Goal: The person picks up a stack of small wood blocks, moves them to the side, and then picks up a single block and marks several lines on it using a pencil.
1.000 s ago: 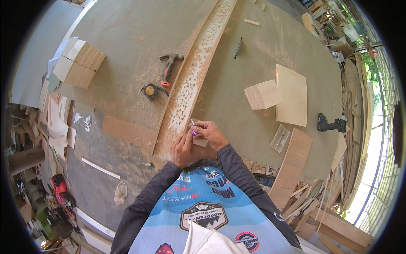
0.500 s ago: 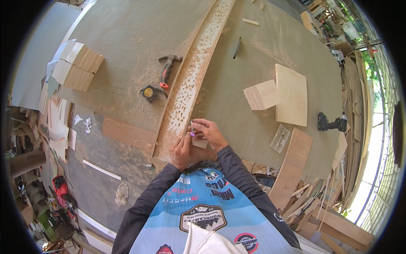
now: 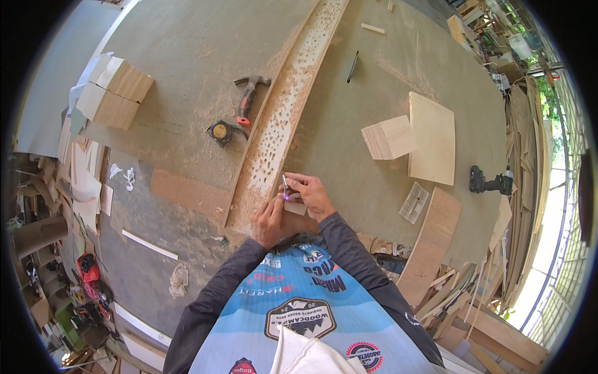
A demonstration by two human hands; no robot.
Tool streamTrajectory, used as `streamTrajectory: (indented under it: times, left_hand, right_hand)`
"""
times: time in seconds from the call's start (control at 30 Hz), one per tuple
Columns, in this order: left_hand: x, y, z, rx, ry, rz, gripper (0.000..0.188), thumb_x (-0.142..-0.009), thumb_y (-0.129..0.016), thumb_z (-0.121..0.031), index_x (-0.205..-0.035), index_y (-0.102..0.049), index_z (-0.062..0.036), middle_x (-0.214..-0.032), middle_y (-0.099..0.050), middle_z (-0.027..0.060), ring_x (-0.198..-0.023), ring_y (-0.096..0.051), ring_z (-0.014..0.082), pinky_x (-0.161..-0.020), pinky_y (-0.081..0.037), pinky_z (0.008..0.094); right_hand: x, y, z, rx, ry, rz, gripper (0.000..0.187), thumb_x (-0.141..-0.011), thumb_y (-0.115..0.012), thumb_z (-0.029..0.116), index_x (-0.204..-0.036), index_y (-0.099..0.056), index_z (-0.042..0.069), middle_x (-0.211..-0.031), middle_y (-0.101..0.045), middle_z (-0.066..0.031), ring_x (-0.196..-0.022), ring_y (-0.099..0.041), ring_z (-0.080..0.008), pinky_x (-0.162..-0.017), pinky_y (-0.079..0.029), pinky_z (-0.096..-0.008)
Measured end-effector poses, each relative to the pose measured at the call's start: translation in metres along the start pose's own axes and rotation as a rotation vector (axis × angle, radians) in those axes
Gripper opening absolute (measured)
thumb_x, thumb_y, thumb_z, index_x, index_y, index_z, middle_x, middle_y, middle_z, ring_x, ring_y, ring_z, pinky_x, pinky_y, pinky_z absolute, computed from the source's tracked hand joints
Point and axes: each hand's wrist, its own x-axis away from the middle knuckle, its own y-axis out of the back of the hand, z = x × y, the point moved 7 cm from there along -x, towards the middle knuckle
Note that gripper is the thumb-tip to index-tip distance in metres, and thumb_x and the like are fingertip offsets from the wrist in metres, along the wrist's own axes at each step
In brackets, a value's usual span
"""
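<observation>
In front of my body, my two hands meet beside the lower end of a long wooden channel (image 3: 274, 153) with a hole-pitted white bottom. A slim silvery pen-like tool (image 3: 284, 181) stands nearly upright in my right hand (image 3: 309, 194), pinched between thumb and fingers. Purple light (image 3: 286, 197) glows at its lower end. My left hand (image 3: 268, 219) has its fingers pressed together right by that glow; whatever they grip is too small or hidden to name. Below my right fingers shows a small pale wooden piece (image 3: 295, 209), partly covered by the hands.
Left of the channel lie a hammer (image 3: 250, 100), a tape measure (image 3: 220, 132) and stacked wooden blocks (image 3: 115, 93). To the right are a wood block (image 3: 386, 138), a pale board (image 3: 431, 138), a clear compartment box (image 3: 413, 202), a long plank (image 3: 430, 246) and a cordless drill (image 3: 491, 181).
The pen-like tool has tilted slightly, and my right fingers have curled more around it. Both hands stay at nearly the same place; the view has shifted a little.
</observation>
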Motion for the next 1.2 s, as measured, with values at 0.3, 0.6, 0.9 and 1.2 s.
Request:
streamTrajectory:
  times: [0.3, 0.6, 0.9, 1.2]
  left_hand:
    - [-0.004, 0.009, -0.006, 0.051, 0.019, -0.047, 0.042, -0.084, -0.066, -0.001, -0.126, -0.064, 0.0048, -0.115, -0.073, 0.0178, -0.100, -0.073, 0.0334, -0.079, -0.059, 0.0411]
    - [-0.008, 0.013, -0.019, 0.097, 0.032, -0.098, 0.040, -0.093, -0.065, 0.003, -0.133, -0.066, 0.0012, -0.111, -0.074, 0.0180, -0.098, -0.074, 0.0349, -0.081, -0.059, 0.0411]
    - [0.002, 0.000, -0.017, 0.086, -0.061, -0.024, 0.072, -0.079, -0.061, 0.005, -0.151, -0.054, -0.0001, -0.121, -0.068, 0.0168, -0.111, -0.067, 0.0343, -0.090, -0.058, 0.0419]
    - [0.003, -0.004, -0.017, 0.093, -0.080, 0.009, 0.075, -0.076, -0.059, 0.005, -0.151, -0.052, 0.0014, -0.119, -0.067, 0.0164, -0.111, -0.066, 0.0344, -0.091, -0.057, 0.0425]
  right_hand:
    - [0.012, -0.008, 0.010, -0.054, -0.048, -0.003, 0.037, -0.102, -0.070, 0.022, -0.133, -0.068, 0.002, -0.102, -0.076, -0.0068, -0.087, -0.069, -0.0107, -0.075, -0.058, -0.0280]
    - [0.021, 0.001, 0.005, -0.169, -0.047, -0.033, 0.032, -0.100, -0.070, 0.019, -0.129, -0.071, 0.005, -0.099, -0.075, -0.0035, -0.083, -0.068, -0.0098, -0.072, -0.057, -0.0292]
    - [0.028, -0.005, 0.003, -0.193, 0.004, -0.021, 0.029, -0.100, -0.069, 0.018, -0.125, -0.073, 0.005, -0.094, -0.072, 0.0000, -0.082, -0.066, -0.0075, -0.068, -0.054, -0.0279]
    - [0.025, 0.002, -0.006, -0.182, 0.010, -0.017, 0.031, -0.100, -0.069, 0.021, -0.124, -0.072, 0.002, -0.095, -0.072, -0.0008, -0.085, -0.066, -0.0081, -0.067, -0.054, -0.0278]
